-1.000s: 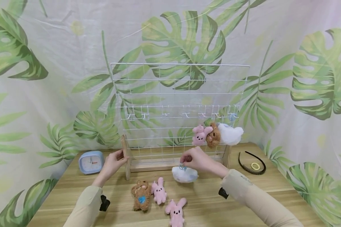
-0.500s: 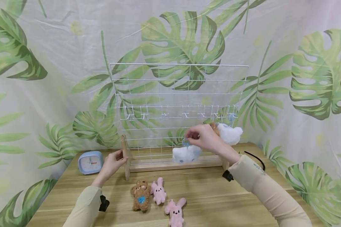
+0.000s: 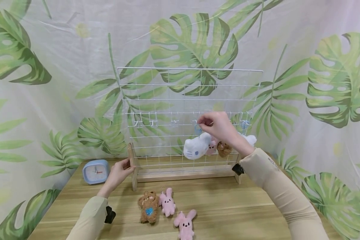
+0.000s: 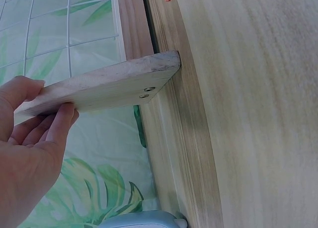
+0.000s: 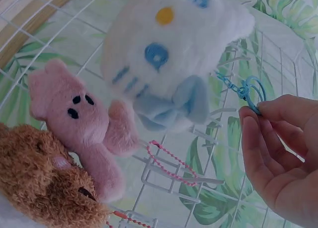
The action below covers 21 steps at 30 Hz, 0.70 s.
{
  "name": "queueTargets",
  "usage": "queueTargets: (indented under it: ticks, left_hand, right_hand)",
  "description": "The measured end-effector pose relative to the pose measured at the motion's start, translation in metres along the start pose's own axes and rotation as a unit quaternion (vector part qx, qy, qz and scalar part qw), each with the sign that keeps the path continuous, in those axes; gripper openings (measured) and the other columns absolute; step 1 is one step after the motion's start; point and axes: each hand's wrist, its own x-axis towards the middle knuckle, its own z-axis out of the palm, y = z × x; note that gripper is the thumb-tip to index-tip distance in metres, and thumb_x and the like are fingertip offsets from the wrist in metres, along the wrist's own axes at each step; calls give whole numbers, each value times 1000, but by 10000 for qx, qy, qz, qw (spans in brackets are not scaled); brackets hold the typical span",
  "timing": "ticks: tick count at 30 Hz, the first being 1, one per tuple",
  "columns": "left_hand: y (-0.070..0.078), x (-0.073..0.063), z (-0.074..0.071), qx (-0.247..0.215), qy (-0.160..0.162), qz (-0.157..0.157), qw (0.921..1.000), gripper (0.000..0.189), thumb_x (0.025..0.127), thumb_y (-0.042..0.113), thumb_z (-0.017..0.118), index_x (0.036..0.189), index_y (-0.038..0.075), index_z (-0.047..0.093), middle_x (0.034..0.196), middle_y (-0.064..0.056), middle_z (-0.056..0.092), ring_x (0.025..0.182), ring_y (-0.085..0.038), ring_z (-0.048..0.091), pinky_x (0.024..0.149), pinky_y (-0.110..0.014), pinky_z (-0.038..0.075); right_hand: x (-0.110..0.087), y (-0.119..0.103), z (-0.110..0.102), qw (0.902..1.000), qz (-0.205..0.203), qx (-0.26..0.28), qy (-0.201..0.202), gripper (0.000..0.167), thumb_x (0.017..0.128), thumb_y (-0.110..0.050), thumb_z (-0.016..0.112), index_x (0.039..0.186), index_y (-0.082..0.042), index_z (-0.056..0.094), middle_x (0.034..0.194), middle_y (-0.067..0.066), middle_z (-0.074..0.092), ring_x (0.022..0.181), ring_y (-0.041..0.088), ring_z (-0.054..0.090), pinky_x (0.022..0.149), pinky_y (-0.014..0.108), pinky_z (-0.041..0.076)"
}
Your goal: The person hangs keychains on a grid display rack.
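My right hand [image 3: 219,128] pinches the blue key ring [image 5: 256,95] of a white plush cat-head keychain [image 3: 194,149], which dangles in front of the white wire grid rack [image 3: 160,99]. A blue bow and a yellow nose show on the plush in the right wrist view. The ring is close to a metal hook [image 3: 195,122] on the grid. Beside it hang a pink bunny plush [image 5: 82,109], a brown bear plush [image 5: 39,168] and another white plush [image 3: 251,140], partly hidden by my arm. My left hand [image 4: 35,148] grips the rack's wooden side post [image 4: 107,84] between thumb and fingers.
On the table [image 3: 222,210] lie a brown bear plush [image 3: 149,207] and two pink bunny plushes, one farther back [image 3: 168,204], one nearer [image 3: 186,225]. A blue clock [image 3: 96,171] stands at the left. Bare hooks [image 3: 153,122] hang along the grid's left part.
My right hand has lifted the white plush keychain from just above the table up to hook height before the grid. My left hand keeps its hold on the post.
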Motion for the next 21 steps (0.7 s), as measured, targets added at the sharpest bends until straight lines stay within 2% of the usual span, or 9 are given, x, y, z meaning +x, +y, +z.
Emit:
queueTargets:
  ticks: [5,13,21]
  left_hand:
    - [-1,0,-1,-33,-25,-31,10000,55,100,16,58,145,-11,42,138,-32,55,128,-45,56,99,-49,54]
    - [-1,1,-1,-61,-65,-31,10000,55,100,15,58,146,-11,41,139,-32,54,128,-45,55,99,-50,54]
    - [-3,0,-2,-96,-52,24,9999,55,100,17,58,145,-10,42,138,-32,55,127,-44,56,99,-50,54]
  right_hand:
    - [11,4,3,9995,142,-272,-47,10,91,-1,65,91,-3,75,87,11,75,76,19,68,71,32,60]
    - [21,11,10,9968,343,-650,-328,12,93,-2,63,93,-4,76,89,10,76,76,19,67,72,33,59]
    - [26,12,13,9948,437,-776,-503,13,94,-2,63,94,-3,76,90,11,76,76,19,66,72,33,59]
